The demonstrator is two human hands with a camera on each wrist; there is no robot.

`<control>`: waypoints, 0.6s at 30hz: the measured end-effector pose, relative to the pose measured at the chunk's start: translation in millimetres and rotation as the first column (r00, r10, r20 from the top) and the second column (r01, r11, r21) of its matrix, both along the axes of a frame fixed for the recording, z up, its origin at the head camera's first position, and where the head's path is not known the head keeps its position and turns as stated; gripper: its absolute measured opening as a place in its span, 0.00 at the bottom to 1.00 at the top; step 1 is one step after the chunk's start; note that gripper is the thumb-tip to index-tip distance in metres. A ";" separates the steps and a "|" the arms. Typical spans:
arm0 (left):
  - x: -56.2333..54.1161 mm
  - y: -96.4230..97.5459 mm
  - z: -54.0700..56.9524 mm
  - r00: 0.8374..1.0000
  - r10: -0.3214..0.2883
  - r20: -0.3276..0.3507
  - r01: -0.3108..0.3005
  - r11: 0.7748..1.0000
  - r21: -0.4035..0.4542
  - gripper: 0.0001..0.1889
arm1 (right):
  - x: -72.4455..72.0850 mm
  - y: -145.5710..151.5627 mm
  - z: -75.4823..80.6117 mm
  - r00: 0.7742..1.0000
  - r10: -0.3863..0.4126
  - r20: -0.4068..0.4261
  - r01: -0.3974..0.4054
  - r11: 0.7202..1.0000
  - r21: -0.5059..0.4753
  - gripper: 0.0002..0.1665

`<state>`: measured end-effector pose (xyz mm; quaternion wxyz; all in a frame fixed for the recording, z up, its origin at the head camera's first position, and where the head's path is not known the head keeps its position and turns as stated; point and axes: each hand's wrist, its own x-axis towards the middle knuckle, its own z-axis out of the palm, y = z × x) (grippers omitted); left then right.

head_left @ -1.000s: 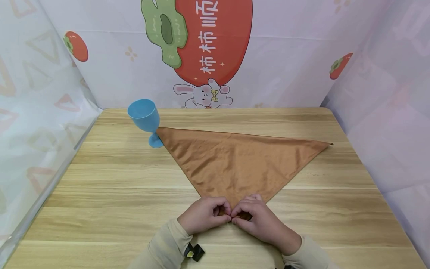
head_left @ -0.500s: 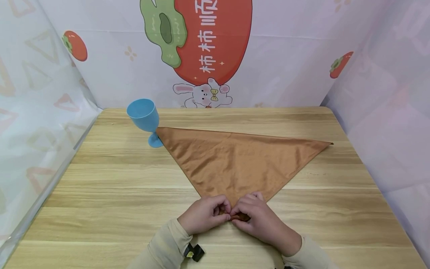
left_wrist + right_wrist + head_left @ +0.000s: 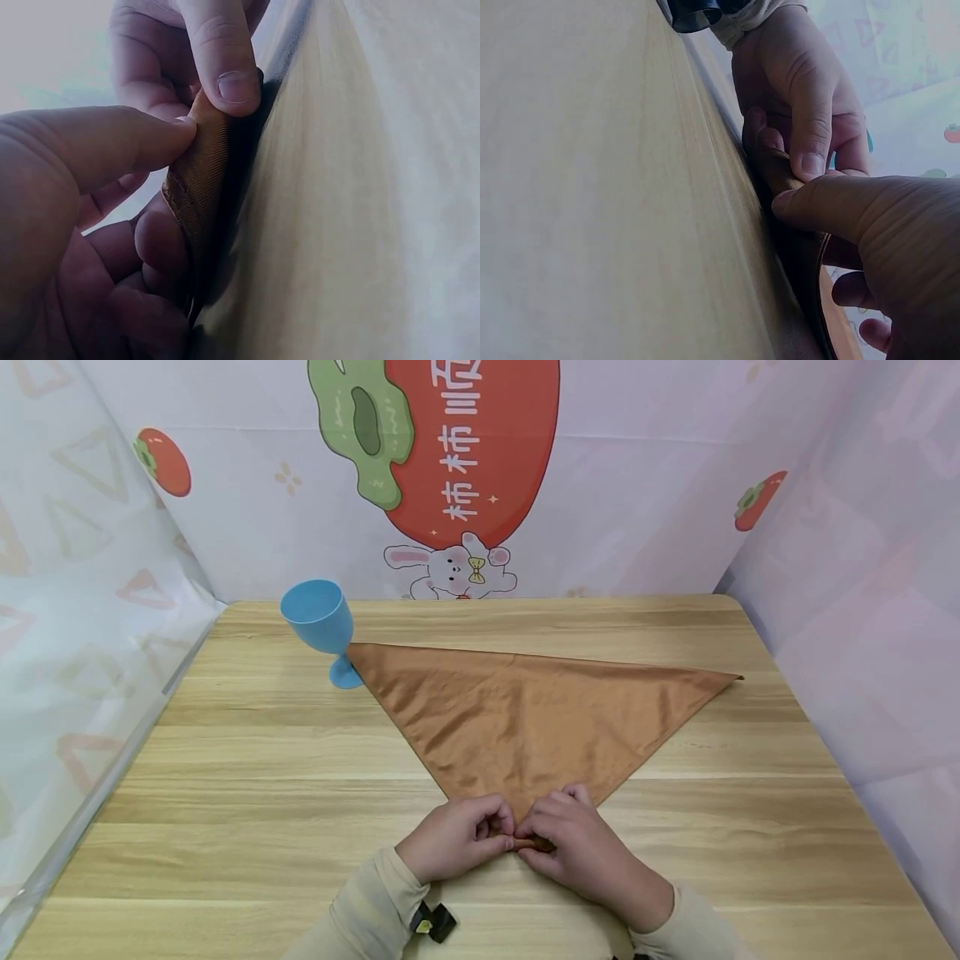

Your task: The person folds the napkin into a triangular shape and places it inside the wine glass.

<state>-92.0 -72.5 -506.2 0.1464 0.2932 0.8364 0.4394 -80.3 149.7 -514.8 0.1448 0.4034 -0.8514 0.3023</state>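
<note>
A brown satin cloth (image 3: 540,718) lies as a triangle on the wooden table, its long edge at the back and its point toward the person. At that near point, my left hand (image 3: 457,839) pinches the cloth's edge between thumb and fingers. Right beside it, my right hand (image 3: 573,843) pinches the same edge, the two thumbs almost meeting. In the left wrist view a small rolled or folded bit of cloth (image 3: 199,169) shows between the fingers. The right wrist view has the cloth's dark edge (image 3: 799,247) running under the right thumb.
A blue plastic goblet (image 3: 318,618) stands at the back left, its foot right at the cloth's left corner. The wooden table (image 3: 262,810) ends at a printed curtain (image 3: 630,518) behind, with white sheets at both sides.
Both hands stay at the cloth's near point. The right fingers have shifted slightly, and a little more of the folded edge shows between the hands. The goblet has not moved.
</note>
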 end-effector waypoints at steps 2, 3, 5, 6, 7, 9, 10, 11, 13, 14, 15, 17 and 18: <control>-0.1 0.1 0.4 1.000 -0.002 0.009 0.002 1.000 0.004 0.06 | -0.1 0.0 -0.2 1.000 -0.002 0.004 0.002 1.000 0.009 0.11; -0.2 0.2 0.5 1.000 -0.004 0.017 0.004 1.000 0.008 0.05 | -0.2 0.2 -0.4 1.000 -0.001 0.004 0.001 1.000 0.011 0.11; -0.6 0.1 0.4 0.999 -0.006 0.031 0.005 1.000 0.013 0.04 | -0.6 0.4 -0.7 1.000 0.003 0.002 -0.003 1.000 0.014 0.11; -0.8 0.1 0.3 0.999 -0.006 0.038 0.006 1.000 0.014 0.03 | -0.7 0.5 -0.9 1.000 0.005 0.003 -0.005 1.000 0.015 0.11; -0.8 0.3 0.4 0.999 -0.007 0.044 0.007 1.000 0.018 0.03 | -0.8 0.5 -0.9 1.000 0.007 0.002 -0.007 1.000 0.014 0.12; -1.1 0.4 0.4 0.999 -0.006 0.049 0.005 1.000 0.017 0.03 | -1.0 0.5 -1.5 1.000 0.013 -0.002 -0.013 1.000 0.013 0.11; -1.2 0.4 0.4 0.999 -0.004 0.047 0.004 1.000 0.015 0.03 | -1.0 0.6 -1.8 1.000 0.016 -0.004 -0.016 1.000 0.013 0.11; -1.2 0.5 0.5 0.999 -0.001 0.045 0.001 1.000 0.009 0.03 | -1.0 0.7 -2.1 1.000 0.019 -0.005 -0.019 1.000 0.012 0.11; -1.1 0.7 0.5 0.999 0.000 0.034 0.000 1.000 0.000 0.04 | -1.1 0.8 -2.5 1.000 0.023 -0.002 -0.023 1.000 0.013 0.11; -0.9 0.7 0.7 1.000 -0.001 0.023 0.001 1.000 -0.008 0.05 | -1.2 0.9 -2.8 1.000 0.025 0.000 -0.025 1.000 0.013 0.11; -0.8 0.6 0.8 1.000 -0.003 0.012 0.004 1.000 -0.017 0.06 | -1.3 1.1 -2.5 1.000 0.027 0.005 -0.027 1.000 0.013 0.11; -0.5 0.4 1.2 1.000 -0.009 -0.014 0.009 0.999 -0.040 0.08 | -1.6 1.5 -2.4 0.999 0.030 0.018 -0.030 0.999 0.010 0.11; -0.4 0.1 1.3 0.999 -0.015 -0.030 0.013 0.999 -0.050 0.09 | -1.7 1.7 -2.1 0.999 0.031 0.029 -0.031 0.999 0.007 0.11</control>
